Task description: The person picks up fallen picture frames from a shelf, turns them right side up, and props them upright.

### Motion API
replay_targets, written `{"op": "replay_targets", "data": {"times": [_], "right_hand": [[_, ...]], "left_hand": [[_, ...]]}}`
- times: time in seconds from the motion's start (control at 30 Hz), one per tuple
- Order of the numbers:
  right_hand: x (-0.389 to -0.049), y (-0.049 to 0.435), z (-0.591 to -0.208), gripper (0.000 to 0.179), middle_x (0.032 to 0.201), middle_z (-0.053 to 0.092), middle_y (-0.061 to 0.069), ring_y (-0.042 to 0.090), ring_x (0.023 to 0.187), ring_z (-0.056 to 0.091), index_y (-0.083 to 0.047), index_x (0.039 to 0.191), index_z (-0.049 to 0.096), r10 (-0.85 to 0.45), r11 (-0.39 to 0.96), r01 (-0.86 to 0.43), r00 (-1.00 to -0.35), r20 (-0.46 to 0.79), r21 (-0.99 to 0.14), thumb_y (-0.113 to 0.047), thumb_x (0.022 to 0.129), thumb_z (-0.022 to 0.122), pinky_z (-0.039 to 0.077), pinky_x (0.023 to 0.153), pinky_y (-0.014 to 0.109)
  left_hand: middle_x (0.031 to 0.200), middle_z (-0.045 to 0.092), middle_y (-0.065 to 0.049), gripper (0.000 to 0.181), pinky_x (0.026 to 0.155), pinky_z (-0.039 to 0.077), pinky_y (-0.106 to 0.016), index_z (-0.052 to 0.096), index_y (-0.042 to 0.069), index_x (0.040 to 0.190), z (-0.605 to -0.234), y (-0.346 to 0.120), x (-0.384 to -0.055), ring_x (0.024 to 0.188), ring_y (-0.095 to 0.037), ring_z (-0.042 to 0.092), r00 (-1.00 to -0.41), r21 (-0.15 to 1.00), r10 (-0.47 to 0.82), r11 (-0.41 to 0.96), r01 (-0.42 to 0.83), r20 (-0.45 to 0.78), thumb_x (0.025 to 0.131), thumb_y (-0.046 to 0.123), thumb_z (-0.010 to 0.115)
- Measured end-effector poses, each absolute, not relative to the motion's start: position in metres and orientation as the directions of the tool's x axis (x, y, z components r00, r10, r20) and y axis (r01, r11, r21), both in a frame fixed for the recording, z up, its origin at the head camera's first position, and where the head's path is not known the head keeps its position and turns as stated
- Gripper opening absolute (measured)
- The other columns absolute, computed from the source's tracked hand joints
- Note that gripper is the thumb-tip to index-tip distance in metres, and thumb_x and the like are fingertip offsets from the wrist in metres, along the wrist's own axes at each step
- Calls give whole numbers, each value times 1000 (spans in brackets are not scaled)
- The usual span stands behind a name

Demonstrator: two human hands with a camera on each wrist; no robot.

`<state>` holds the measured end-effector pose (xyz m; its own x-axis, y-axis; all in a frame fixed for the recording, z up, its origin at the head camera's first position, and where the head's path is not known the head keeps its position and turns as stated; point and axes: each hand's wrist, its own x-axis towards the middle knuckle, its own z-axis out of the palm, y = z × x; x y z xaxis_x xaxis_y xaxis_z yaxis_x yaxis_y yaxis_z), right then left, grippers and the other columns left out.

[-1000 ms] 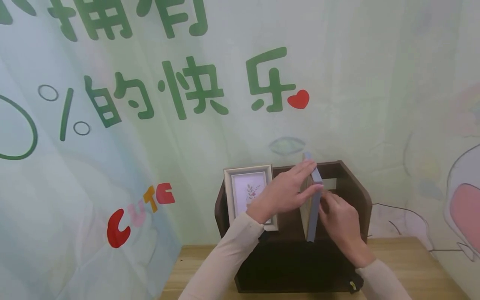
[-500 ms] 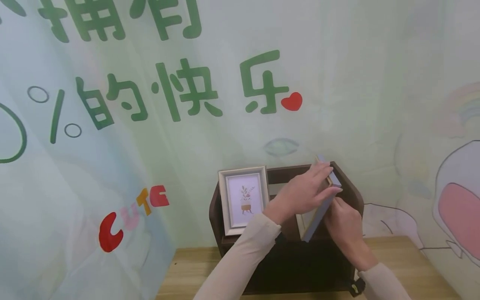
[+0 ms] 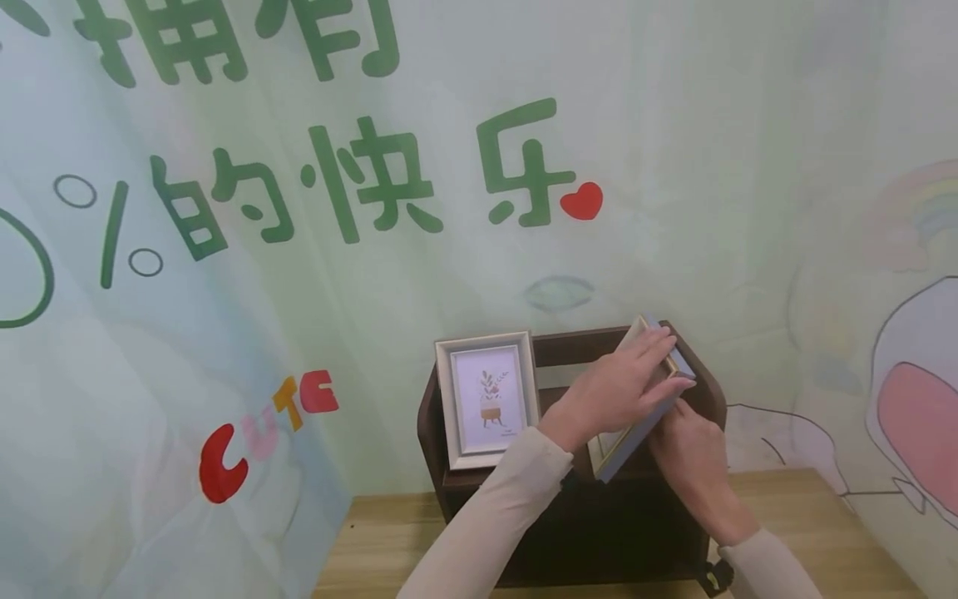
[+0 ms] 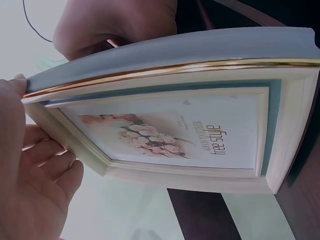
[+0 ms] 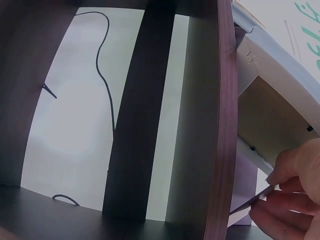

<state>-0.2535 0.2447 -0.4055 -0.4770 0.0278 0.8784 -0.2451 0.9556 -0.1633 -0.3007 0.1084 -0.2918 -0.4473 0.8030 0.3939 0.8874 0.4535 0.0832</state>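
A cream picture frame (image 3: pixel 634 439) with gold trim and blue-grey sides stands tilted on the right of a dark brown shelf unit's (image 3: pixel 599 532) top. Its flower print shows in the left wrist view. My left hand (image 3: pixel 609 391) grips its upper end, thumb on the near side and fingers over the top. Behind the frame, my right hand (image 3: pixel 692 453) pinches a thin dark flap (image 5: pixel 252 201) at its brown back (image 5: pixel 275 107), seen in the right wrist view. A second picture frame (image 3: pixel 490 399) with a potted-plant print leans upright at the left.
The shelf unit stands on a light wood table (image 3: pixel 816 516) against a printed cloth backdrop (image 3: pixel 718 166). Raised side panels bound its top, with a back rail (image 5: pixel 137 110) behind. An open compartment lies below, and a small black object (image 3: pixel 720 574) sits by the right sleeve.
The frame has turned from edge-on to angled, its top leaning right and its face more visible. Both hands have shifted right with it, and the left arm has uncovered the second frame's print.
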Motion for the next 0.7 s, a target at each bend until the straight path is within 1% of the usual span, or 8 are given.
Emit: {"op": "replay_targets", "data": {"times": [0.1,0.23,0.33,0.43,0.53,0.63,0.7], "right_hand": [[-253,246,-405,19,72,64,16,12,46,36,7,95,68,42,953,-242,-493,869,-183,7,77,76,34,40,30],[-252,248,-404,21,72,65,18,16,45,40,7,98,68,66,947,-239,-512,857,-216,5,78,75,42,40,39],[-251,248,-403,16,69,63,17,18,46,42,6,93,66,87,943,-228,-531,843,-242,4,79,74,44,41,43],[-249,248,-401,11,66,59,14,17,47,40,4,85,63,94,941,-226,-542,835,-252,5,79,72,42,41,42],[-246,247,-399,11,65,58,12,16,49,39,4,82,63,84,938,-239,-546,834,-251,7,77,71,40,43,38],[-243,247,-397,13,69,62,14,15,51,40,5,87,66,67,934,-260,-547,835,-245,8,76,72,39,45,35],[-242,246,-396,17,74,68,16,17,53,47,6,92,68,59,929,-278,-541,839,-244,9,76,74,44,46,38]], "left_hand": [[174,31,-2,69,126,34,-28,35,14,165,-292,109,-301,161,-14,31,-450,89,802,454,887,393,109,52,48],[175,30,-1,69,128,31,-27,34,14,165,-292,110,-302,162,-12,28,-451,110,800,446,888,397,109,52,48],[175,29,-1,69,128,31,-28,34,14,165,-293,110,-303,163,-12,27,-449,126,800,437,891,398,109,52,48],[176,28,0,69,128,31,-28,33,14,166,-294,110,-303,163,-12,26,-453,136,799,437,889,395,110,52,47],[176,27,-1,69,129,30,-28,33,14,166,-295,109,-302,163,-12,25,-456,148,796,435,888,398,110,51,47],[176,27,-1,69,129,29,-28,33,13,166,-296,108,-302,163,-12,24,-457,155,790,433,888,408,110,51,48],[176,27,-1,69,129,29,-28,34,13,165,-297,108,-303,163,-12,24,-453,158,787,428,890,418,109,50,49]]}}
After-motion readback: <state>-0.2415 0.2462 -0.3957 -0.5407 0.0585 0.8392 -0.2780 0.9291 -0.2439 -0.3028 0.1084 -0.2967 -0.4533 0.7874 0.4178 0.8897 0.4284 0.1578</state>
